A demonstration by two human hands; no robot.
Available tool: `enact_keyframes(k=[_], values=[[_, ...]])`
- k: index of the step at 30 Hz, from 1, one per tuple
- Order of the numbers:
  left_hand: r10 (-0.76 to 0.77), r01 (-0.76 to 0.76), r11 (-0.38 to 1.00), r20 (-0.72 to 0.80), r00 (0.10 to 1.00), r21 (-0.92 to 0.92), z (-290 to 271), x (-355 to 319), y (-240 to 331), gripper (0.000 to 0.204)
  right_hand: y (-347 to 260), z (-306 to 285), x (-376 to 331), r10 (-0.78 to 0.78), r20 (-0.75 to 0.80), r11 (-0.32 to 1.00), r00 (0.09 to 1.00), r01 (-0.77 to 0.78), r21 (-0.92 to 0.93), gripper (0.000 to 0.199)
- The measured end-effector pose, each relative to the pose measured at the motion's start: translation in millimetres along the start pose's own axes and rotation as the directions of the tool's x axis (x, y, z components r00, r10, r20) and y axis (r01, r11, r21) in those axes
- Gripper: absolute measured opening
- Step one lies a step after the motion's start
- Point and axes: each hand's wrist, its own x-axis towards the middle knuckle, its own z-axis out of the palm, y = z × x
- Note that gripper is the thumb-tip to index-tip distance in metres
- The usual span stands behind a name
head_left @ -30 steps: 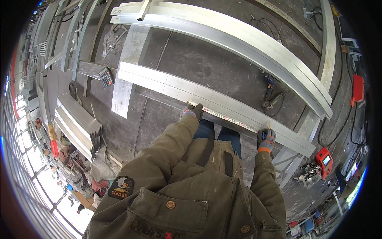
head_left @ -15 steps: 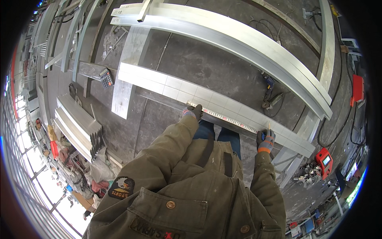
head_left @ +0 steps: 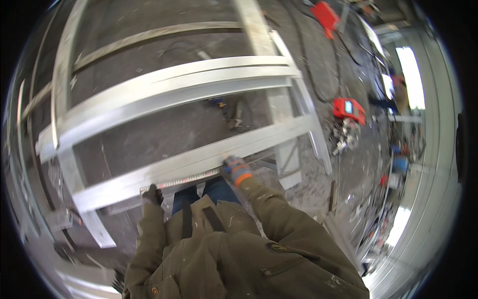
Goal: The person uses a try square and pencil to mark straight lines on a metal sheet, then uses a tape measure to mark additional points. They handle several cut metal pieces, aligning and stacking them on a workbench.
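Observation:
A long pale metal bar with thin marked lines lies across in front of me. Along its near edge stretches a white tape measure with red marks, pulled out between my hands. My left hand, in a dark glove, is closed on the tape's left end at the bar's edge. Further right, my right hand, gloved in grey with an orange cuff, closes around the dark tape case, mostly hidden in its fingers. A thin yellowish stick, perhaps a pencil, pokes up beside those fingers. The picture is blurred by motion.
Two long metal profiles lie beyond the bar, on crosswise supports. Between them sits an angle grinder on the floor. A red device with a screen stands at right, near metal scraps and black cables.
My view has swung to the right, so bar and hands now appear further left and tilt the other way. Both hands keep the tape stretched along the bar's near edge.

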Motion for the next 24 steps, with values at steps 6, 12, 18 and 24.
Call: enact_keyframes(k=[6,12,18,24], values=[[0.394,-0.684,0.728,0.788,0.473,0.047,111,-101,-40,0.01,-35,39,-76,0.183,-0.13,0.679,0.975,-0.029,0.734,0.035],[-0.031,-0.629,0.596,0.796,0.604,0.5,127,-153,2,0.017,110,126,-111,0.737,0.081,0.226,0.671,-0.358,0.906,0.036],[-0.115,-0.447,0.652,0.662,0.74,0.613,71,-190,41,0.021,300,187,-135,0.905,-0.421,0.359,0.058,-0.633,0.685,0.054],[-0.216,-0.313,0.714,0.623,0.752,0.626,24,-236,-29,0.025,348,182,-128,0.964,-0.255,0.243,0.08,-0.655,0.715,0.053]])
